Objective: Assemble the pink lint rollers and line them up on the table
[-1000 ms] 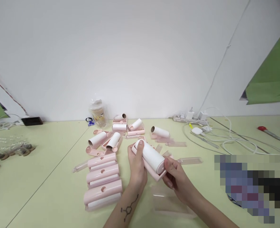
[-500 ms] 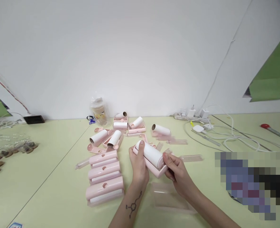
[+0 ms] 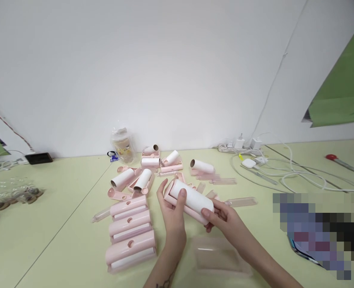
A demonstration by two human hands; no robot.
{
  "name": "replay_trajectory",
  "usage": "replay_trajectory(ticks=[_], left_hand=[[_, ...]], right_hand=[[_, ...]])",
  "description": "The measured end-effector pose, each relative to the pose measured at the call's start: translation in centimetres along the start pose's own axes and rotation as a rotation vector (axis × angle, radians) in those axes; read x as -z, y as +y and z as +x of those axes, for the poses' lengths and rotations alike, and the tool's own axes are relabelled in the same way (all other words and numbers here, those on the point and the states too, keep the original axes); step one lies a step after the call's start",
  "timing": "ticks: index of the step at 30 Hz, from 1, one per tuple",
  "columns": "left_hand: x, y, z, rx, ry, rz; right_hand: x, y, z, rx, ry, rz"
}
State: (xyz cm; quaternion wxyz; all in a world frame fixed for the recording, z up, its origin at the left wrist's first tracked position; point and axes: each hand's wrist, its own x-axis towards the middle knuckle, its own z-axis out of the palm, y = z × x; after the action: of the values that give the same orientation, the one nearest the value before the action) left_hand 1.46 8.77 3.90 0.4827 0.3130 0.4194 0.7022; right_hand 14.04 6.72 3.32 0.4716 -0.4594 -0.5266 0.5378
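Note:
Both hands hold a lint roller, a white roll lying in a pink half-case (image 3: pixel 191 216). My left hand (image 3: pixel 172 216) grips its far left end, the thumb pressed on the white roll (image 3: pixel 191 197). At the near right end my right hand (image 3: pixel 226 218) closes around the case, thumb on the roll's end; its other fingers are partly hidden underneath. Below the hands lies a clear pinkish plastic cover (image 3: pixel 217 258). To the left, three pink lint rollers (image 3: pixel 131 244) with round holes are lined up in a column.
Behind the hands lie loose white rolls (image 3: pixel 203 165), pink case parts (image 3: pixel 119 194) and clear strips (image 3: pixel 242 201). A bagged cup (image 3: pixel 123 147) stands by the wall. Cables and chargers (image 3: pixel 249 163), a red-handled screwdriver (image 3: pixel 333 157) and a blurred-out item (image 3: pixel 311 236) occupy the right.
The roll sits deeper and flatter in the pink case. My right hand has shifted along its end, and the left fingers have loosened and spread a little. The view has tilted slightly.

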Motion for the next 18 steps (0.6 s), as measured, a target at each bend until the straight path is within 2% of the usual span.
replay_trajectory(ticks=[5, 7, 9, 11, 15, 17, 18], left_hand=[[0.4, -0.5, 0.3, 0.063, -0.113, -0.001], [0.5, -0.4, 0.4, 0.048, -0.152, 0.051], [0.8, -0.2, 0.3, 0.022, -0.243, 0.109], [1.7, 0.0, -0.3, 0.032, -0.385, 0.198], [4.7, -0.3, -2.6, 0.176, -0.666, 0.524], [6.0, -1.0, -3.8, 0.238, -0.737, 0.608], [6.4, -1.3, -4.3, 0.261, -0.734, 0.618]], right_hand=[[0.9, 0.3, 0.5, 0.046, 0.053, -0.049], [1.4, 0.1, 0.5, 0.091, 0.133, -0.068], [2.3, -0.4, 0.3, 0.166, 0.243, -0.129], [3.5, -1.0, 0.0, 0.254, 0.349, -0.195], [6.0, -1.3, -1.1, 0.365, 0.481, -0.318], [6.5, -1.2, -1.6, 0.348, 0.476, -0.302], [6.5, -1.2, -1.8, 0.326, 0.451, -0.268]])
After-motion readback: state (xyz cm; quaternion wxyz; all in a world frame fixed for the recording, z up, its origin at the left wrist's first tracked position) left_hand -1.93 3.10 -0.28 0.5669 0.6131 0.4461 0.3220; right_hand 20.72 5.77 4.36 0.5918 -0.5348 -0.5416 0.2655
